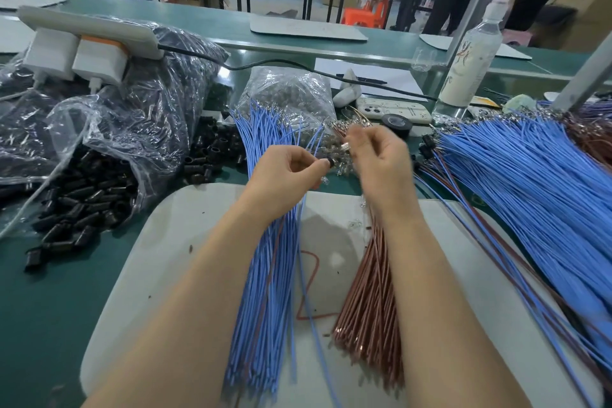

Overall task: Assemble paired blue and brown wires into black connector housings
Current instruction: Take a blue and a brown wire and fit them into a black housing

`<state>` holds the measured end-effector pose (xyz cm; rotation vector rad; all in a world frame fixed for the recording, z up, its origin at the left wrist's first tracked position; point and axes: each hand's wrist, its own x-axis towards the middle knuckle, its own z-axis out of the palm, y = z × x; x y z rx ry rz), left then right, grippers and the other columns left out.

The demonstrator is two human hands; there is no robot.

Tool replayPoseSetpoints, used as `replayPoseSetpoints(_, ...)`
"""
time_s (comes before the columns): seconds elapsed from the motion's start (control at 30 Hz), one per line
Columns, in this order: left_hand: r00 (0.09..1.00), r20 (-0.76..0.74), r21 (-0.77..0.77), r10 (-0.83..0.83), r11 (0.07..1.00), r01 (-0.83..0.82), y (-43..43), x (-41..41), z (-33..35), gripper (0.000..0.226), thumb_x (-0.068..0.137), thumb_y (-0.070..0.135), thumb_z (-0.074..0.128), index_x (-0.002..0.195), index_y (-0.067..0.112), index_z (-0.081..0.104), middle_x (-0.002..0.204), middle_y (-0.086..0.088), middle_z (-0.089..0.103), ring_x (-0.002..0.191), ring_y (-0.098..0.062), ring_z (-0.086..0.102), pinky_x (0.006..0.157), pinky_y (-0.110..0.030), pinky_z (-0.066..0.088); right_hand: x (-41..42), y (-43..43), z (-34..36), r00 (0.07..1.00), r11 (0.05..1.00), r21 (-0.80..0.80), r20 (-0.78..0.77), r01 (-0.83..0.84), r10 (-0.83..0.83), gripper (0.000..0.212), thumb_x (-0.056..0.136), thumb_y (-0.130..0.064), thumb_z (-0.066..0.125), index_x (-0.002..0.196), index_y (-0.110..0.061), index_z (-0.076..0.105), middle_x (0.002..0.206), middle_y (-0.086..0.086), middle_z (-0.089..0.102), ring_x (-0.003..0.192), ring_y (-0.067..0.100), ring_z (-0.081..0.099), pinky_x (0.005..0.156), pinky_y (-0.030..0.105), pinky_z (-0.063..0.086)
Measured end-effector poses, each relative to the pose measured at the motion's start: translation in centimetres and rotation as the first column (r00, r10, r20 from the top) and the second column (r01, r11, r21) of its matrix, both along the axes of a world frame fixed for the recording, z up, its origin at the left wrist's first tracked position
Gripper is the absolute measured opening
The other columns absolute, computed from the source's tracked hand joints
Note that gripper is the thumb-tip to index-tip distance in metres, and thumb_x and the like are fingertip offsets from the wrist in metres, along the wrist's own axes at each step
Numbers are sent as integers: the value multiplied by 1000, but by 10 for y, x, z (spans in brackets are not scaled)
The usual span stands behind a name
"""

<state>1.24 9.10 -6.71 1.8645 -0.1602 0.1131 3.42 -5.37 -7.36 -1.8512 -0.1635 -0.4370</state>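
1 head view, looking forward-down (close over hands point(334, 172)).

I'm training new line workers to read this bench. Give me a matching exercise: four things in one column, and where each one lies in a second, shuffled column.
Things:
1. narrow blue wire bundle
2. brown wire bundle
3. loose black housings
4. water bottle

Places:
A. standing at the far right
B. spilling from a clear bag, left
C. beneath the left hand
D. beneath the right hand

Pairs: 1-C, 2-D, 3-B, 4-A
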Motion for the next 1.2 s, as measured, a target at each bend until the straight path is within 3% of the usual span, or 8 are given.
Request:
replayPoseSetpoints(0.13,993,59,-147,-100,983,108,-1,-3,3,8,91,23,60,87,20,65,65,9,68,65,-4,56,67,-15,44,5,-14,1,992,947,314,-122,72,-35,30,99,-30,50,75,-12,54,55,-6,48,44,3,38,46,18,32)
replayPoseSetpoints(0.27,985,175,-56,-6,998,16,-2,4,-2,15,93,22,58,105,31,62,73,13,69,53,3,46,54,-8,36,4,-5,3,990,913,408,-137,24,35,24,98,-18,52,74,-12,57,52,-9,53,44,2,41,45,15,34)
replayPoseSetpoints(0.37,976,212,-20,42,999,-39,1,7,-6,19,93,19,58,102,36,61,87,9,71,67,-5,56,69,-25,47,0,-1,9,984,905,423,-139,-42,110,13,95,-12,55,83,-13,60,57,-7,62,52,4,52,52,16,45)
replayPoseSetpoints(0.5,974,224,-64,21,998,-7,-1,8,-9,19,92,3,54,101,19,59,98,-2,70,93,-12,66,93,-31,50,-6,1,13,976,919,374,-122,-125,182,11,90,-5,59,86,-14,64,67,-3,68,61,7,61,61,18,50)
replayPoseSetpoints(0.63,970,245,-68,2,998,15,0,8,-10,34,91,-5,50,94,28,57,95,5,68,94,-5,65,91,-22,49,-11,2,18,971,935,292,-65,-200,228,15,87,1,62,89,-13,68,77,2,70,73,11,66,73,22,55)
replayPoseSetpoints(0.77,970,242,-57,2,998,12,0,7,-10,36,92,-3,51,92,33,54,96,3,67,97,-10,65,93,-25,49,-15,3,21,980,974,108,23,-200,199,17,87,1,63,98,-11,67,91,3,71,85,12,69,82,25,56)
replayPoseSetpoints(1.03,971,238,-41,-7,999,17,1,6,-10,24,92,-2,51,99,21,56,98,-3,68,98,-11,64,94,-28,49,-19,6,21,983,986,-115,130,-117,131,12,86,-6,66,92,-15,69,80,-13,69,76,-1,66,74,12,50)
replayPoseSetpoints(1.2,964,267,21,16,1000,-23,0,5,-9,23,92,0,53,98,21,58,93,5,67,91,-4,64,89,-20,50,-19,9,20,982,975,-220,177,-32,72,11,85,-8,67,89,-17,71,77,-14,68,74,-1,65,73,14,52)
